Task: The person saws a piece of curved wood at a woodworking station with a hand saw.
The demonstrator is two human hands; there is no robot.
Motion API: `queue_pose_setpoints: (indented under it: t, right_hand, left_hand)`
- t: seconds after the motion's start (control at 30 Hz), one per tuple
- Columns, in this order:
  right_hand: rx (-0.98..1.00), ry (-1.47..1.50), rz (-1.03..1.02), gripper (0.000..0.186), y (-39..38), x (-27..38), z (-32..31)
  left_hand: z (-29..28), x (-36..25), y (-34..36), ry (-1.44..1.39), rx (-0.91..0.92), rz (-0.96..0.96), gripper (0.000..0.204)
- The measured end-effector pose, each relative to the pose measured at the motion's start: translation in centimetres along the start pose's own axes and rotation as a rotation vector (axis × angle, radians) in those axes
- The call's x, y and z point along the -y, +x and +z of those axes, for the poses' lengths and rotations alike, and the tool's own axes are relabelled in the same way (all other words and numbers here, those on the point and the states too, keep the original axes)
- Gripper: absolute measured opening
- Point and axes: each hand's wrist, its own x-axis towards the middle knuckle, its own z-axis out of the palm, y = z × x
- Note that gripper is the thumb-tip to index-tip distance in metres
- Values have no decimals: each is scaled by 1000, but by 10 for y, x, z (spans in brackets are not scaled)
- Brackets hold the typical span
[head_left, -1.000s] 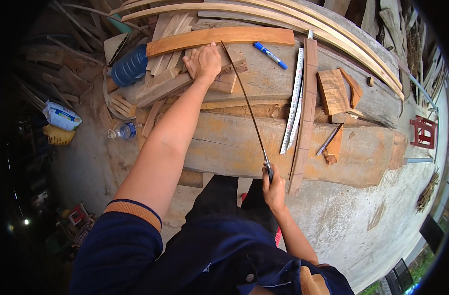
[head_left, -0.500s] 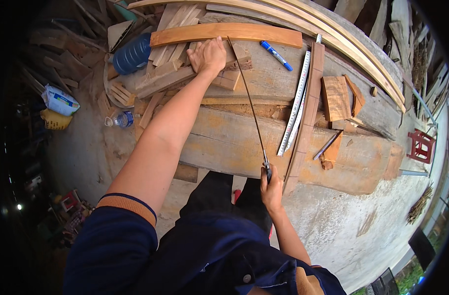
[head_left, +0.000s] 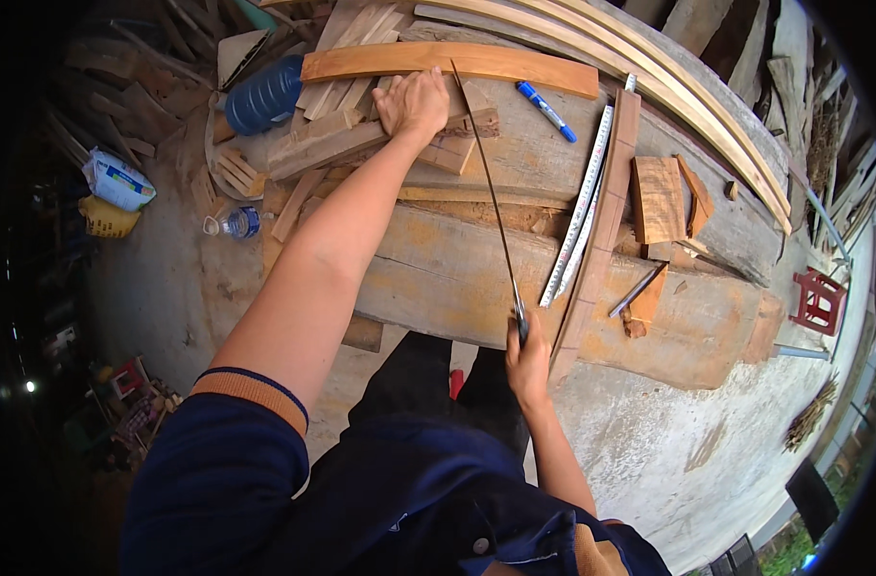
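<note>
My right hand [head_left: 528,365] is closed round the dark handle of a handsaw [head_left: 495,197], low in the middle. The saw's long thin blade points away from me and crosses a short wooden block [head_left: 480,108] just right of my left hand. Fingers curled, my left hand [head_left: 414,103] presses down on and grips this block. Whether the teeth are in the wood cannot be made out. Behind my fingers lies a long, slightly curved orange-brown board [head_left: 524,69]. Other wood pieces [head_left: 328,144] are stacked under and left of my left hand.
On the plank bench [head_left: 438,274] lie a blue marker [head_left: 547,111], a white measuring tape [head_left: 582,206], a long brown strip [head_left: 606,202], a wooden block [head_left: 658,200] and a pencil [head_left: 638,291]. A blue jug [head_left: 265,96] and a clear bottle [head_left: 238,223] stand left; a red stool [head_left: 820,301] right.
The saw has slid slightly away from me, its tip now farther over the curved board. My left hand keeps its place on the wood. The whole view has shifted a little.
</note>
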Motion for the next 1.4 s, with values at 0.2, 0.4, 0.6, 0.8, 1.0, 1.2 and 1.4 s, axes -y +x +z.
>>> queue_pose_setpoints:
  t: [0.2,0.4,0.6,0.8,1.0,1.2,1.4]
  right_hand:
    - [45,33,-87,16,90,41,10]
    - [5,74,-107,20,122,67,29]
    - [-28,58,-58,15,14,15,14]
    - [-33,24,-91,32,159,77,36]
    - [46,53,-24,16,66,33,28]
    - [32,14,10,18,-1,4,16]
    - [-34,41,-96,28,163,77,35]
  left_hand:
    - [3,-2,1,-36,37,51,58]
    - [11,-2,0,-27,4,77,59]
    - [-4,2,-4,-36,19,61,58]
    - [6,-9,0,-52,0,117,56]
    - [2,-1,5,1,25,45,54]
    - [-2,3,-1,-37,5,70,56]
    - [5,-11,2,-43,4,95,57]
